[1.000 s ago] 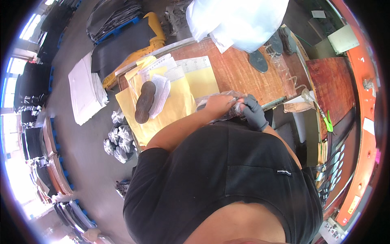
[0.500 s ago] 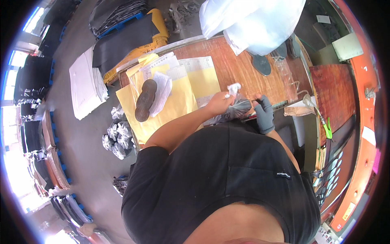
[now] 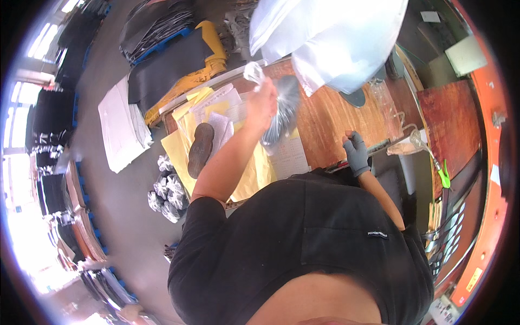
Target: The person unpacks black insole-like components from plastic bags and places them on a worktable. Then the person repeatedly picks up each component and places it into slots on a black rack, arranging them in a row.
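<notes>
My left hand (image 3: 262, 108) is closed round the gathered neck of a clear plastic bag (image 3: 281, 111) and holds it up over the left part of the table. Dark, flat pieces show through the plastic; their exact kind is blurred. Near the table's front edge is my right hand (image 3: 356, 154), in a grey fingerless glove, its fingers loosely bent and slightly apart with nothing seen between them. Left of my left forearm, a dark brown sole-shaped piece (image 3: 201, 150) lies on yellow and white papers (image 3: 174, 156).
Several knotted bags with dark contents (image 3: 169, 195) are on the floor at the left. A large translucent plastic sack (image 3: 330, 43) covers the table's (image 3: 330, 130) far side, a dark sole (image 3: 355, 98) beside it. An air hose with a green-handled nozzle (image 3: 444, 174) hangs at the right.
My left hand has lifted the bag from the table's front edge and swung it away from me and to the left. My right hand has stayed near the edge, apart from the bag.
</notes>
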Demonstrator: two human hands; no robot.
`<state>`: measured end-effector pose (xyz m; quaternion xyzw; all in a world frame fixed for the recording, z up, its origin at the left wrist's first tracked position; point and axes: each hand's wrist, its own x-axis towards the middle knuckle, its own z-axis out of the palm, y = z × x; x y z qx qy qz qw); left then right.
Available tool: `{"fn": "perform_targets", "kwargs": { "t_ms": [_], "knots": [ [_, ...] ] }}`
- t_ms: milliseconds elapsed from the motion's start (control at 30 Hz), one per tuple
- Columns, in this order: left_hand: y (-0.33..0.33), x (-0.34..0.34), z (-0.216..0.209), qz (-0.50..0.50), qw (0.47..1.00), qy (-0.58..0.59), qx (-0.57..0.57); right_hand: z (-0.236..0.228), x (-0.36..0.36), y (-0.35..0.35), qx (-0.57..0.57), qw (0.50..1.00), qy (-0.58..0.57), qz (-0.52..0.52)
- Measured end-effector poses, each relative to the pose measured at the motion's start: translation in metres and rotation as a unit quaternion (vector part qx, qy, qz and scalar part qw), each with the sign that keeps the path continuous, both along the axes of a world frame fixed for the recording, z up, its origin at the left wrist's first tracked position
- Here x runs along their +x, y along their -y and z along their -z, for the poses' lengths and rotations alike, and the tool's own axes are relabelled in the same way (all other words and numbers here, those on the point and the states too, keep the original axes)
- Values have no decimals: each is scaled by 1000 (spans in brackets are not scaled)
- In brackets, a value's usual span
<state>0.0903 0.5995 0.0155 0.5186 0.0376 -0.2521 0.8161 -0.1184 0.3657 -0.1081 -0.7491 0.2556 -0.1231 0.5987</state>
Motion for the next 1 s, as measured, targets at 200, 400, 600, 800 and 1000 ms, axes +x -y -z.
{"fn": "perform_targets", "kwargs": {
  "t_ms": [200,400,600,800,1000],
  "knots": [
    [8,71,39,-93,992,11,84,29,-22,12,-55,998,-43,7],
    [-9,118,57,-38,993,51,99,21,-29,10,-41,987,-155,-22],
    [-7,123,76,-44,990,39,127,19,-21,4,-1,981,-179,-71],
    [-5,83,55,7,941,164,296,23,-41,-4,-105,964,-211,-127],
    [-33,15,44,-196,770,483,367,24,-39,-13,-142,946,-187,-221]
  ]
}}
